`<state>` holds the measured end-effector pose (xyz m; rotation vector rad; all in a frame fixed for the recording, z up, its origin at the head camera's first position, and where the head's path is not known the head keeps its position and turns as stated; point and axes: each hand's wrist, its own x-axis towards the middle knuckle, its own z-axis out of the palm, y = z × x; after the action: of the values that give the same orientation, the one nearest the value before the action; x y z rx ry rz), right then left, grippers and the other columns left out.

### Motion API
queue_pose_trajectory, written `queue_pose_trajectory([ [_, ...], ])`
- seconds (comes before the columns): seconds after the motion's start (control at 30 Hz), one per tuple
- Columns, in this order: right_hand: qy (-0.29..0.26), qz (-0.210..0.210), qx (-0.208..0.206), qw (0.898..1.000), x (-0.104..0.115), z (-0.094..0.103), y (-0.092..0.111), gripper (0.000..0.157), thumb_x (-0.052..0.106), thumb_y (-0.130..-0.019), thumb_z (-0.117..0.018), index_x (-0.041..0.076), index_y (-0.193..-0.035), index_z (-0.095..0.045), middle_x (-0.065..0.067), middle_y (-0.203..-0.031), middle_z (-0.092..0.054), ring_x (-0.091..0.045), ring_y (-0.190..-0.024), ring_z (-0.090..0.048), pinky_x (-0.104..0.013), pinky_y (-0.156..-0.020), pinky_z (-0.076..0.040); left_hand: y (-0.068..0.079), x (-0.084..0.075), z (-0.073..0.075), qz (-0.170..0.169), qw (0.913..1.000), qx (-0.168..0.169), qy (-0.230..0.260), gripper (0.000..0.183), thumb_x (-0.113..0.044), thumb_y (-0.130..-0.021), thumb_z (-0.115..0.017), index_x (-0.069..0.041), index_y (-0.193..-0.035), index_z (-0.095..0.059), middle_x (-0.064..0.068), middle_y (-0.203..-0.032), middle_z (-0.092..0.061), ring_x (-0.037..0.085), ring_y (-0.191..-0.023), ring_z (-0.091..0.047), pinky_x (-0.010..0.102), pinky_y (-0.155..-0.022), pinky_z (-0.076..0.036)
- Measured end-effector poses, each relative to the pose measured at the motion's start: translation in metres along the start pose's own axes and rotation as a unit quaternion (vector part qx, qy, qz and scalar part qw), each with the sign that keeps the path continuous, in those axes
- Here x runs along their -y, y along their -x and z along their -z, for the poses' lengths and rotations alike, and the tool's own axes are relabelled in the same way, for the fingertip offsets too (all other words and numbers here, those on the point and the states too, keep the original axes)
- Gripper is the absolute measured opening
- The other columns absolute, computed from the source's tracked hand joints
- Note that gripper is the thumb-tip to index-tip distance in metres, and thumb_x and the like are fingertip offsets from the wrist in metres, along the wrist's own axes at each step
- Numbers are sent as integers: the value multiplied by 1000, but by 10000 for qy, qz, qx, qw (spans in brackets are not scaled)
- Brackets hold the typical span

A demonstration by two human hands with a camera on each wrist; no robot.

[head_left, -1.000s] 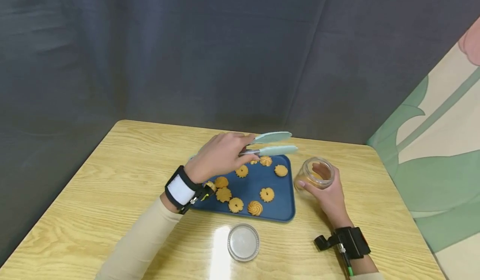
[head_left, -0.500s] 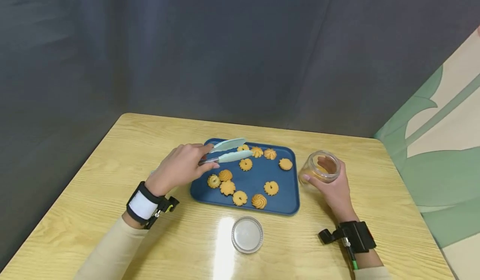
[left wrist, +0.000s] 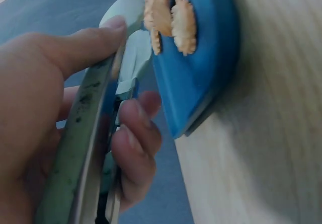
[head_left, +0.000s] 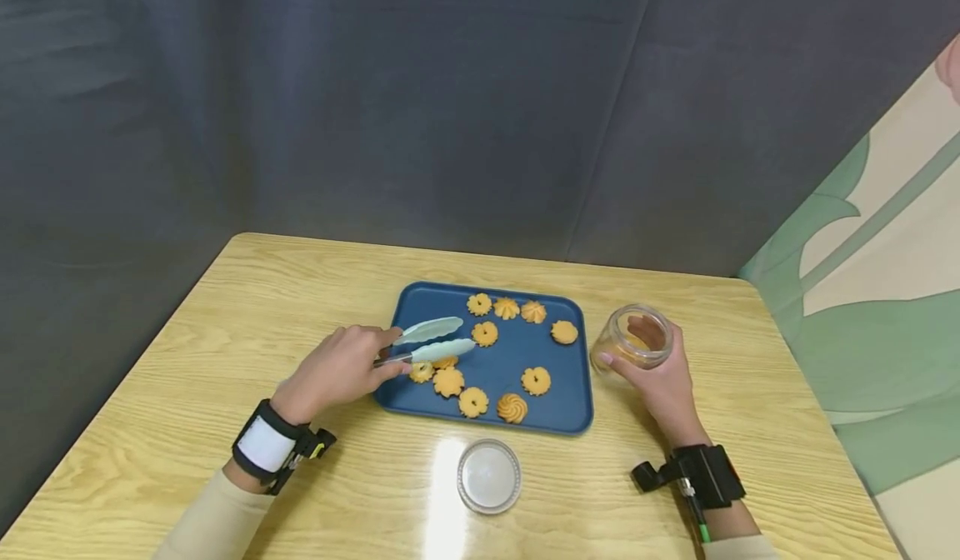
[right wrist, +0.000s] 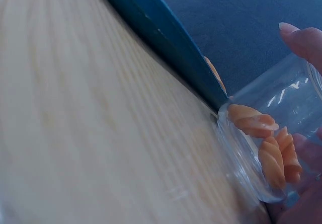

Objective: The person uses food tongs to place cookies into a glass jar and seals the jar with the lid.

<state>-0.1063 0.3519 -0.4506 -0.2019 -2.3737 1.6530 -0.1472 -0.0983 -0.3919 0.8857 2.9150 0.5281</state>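
My left hand [head_left: 339,372] grips a pair of tongs [head_left: 442,350] with pale green tips and metal arms. The tips are parted with nothing between them, above the left part of a blue tray [head_left: 558,410]. Several golden cookies lie on that tray, among them a swirled cookie [head_left: 512,408] at the front edge and a flower-shaped cookie [head_left: 448,382] close under the tongs. To the right of the tray my right hand [head_left: 663,385] holds a clear jar [head_left: 611,345], its mouth uncovered. In the right wrist view, several cookies [right wrist: 271,161] rest at the jar's bottom.
A round clear lid [head_left: 489,477] lies on the wooden table [head_left: 360,493] in front of the tray. Behind the table hangs a dark curtain [head_left: 420,110]. A wall covering with a green leaf pattern [head_left: 900,352] is at the right.
My left hand has drawn the tongs back leftward from the tray's far right, then lowered them nearer the cookies at its left. My right hand keeps holding the jar in place.
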Motion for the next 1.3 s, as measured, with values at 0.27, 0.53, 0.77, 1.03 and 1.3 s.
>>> queue_pose_trajectory([
  [0.27,47,-6,-3,10000,0,0,1,88,20,-87,-89,22,-156,-34,-10,-153,-51,0,-135,-48,-7,-102,-42,0,3,-12,181,9994,155,234,62,-43,-96,-77,2,-137,-67,-8,-66,-35,5,-51,-35,21,-51,-26],
  [0.53,-15,-96,-14,10000,3,-1,3,90,18,-86,-90,19,-156,-33,-9,-153,-51,-8,-139,-48,-6,-102,-41,-9,10,-20,153,9996,-153,175,62,-42,-97,-76,3,-138,-66,-6,-66,-38,6,-53,-36,22,-50,-28],
  [0.77,-37,-105,-10,9999,6,-1,3,90,17,-85,-90,20,-156,-34,-7,-153,-51,-9,-140,-47,-7,-103,-41,-13,11,-21,187,9990,-409,87,58,-40,-97,-76,2,-136,-67,-2,-67,-44,8,-56,-41,22,-51,-28],
  [1.03,-32,-45,-46,10000,6,0,1,90,17,-85,-90,18,-156,-34,-8,-153,-50,-9,-140,-47,-7,-103,-41,-12,9,-20,230,9989,-396,104,61,-43,-95,-78,3,-134,-67,-4,-65,-44,7,-53,-40,22,-50,-29],
  [1.3,-40,-128,-45,9999,4,-1,1,91,18,-84,-91,20,-156,-35,-5,-153,-51,-11,-142,-47,-8,-104,-41,-12,10,-24,279,9988,-398,-59,60,-45,-93,-79,2,-130,-69,-4,-65,-42,8,-53,-40,24,-49,-27],
])
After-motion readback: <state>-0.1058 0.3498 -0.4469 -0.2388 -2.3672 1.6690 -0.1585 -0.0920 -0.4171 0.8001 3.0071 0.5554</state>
